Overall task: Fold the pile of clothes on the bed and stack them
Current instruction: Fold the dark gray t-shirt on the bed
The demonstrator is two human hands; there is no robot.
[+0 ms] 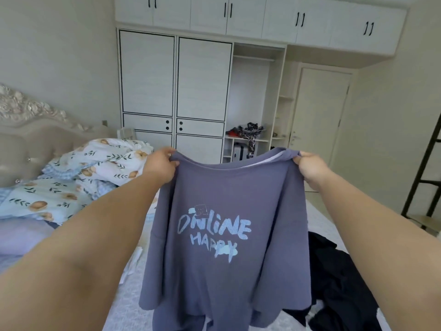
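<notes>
A big white wardrobe (175,87) stands at the back beside a closed door (319,115), a leafy quilt (95,168) lies bunched by the headboard (28,130), and maybe a ladder (424,168) leans on the right.

- A purple shirt (226,211) printed "ONLINE HAPPY" in pale blue hangs upright above the bed (133,306), spread by its shoulders, its hem bunched low.
- Black clothes (338,283) lie crumpled on the bed, just right of the shirt, touching its lower edge.
</notes>
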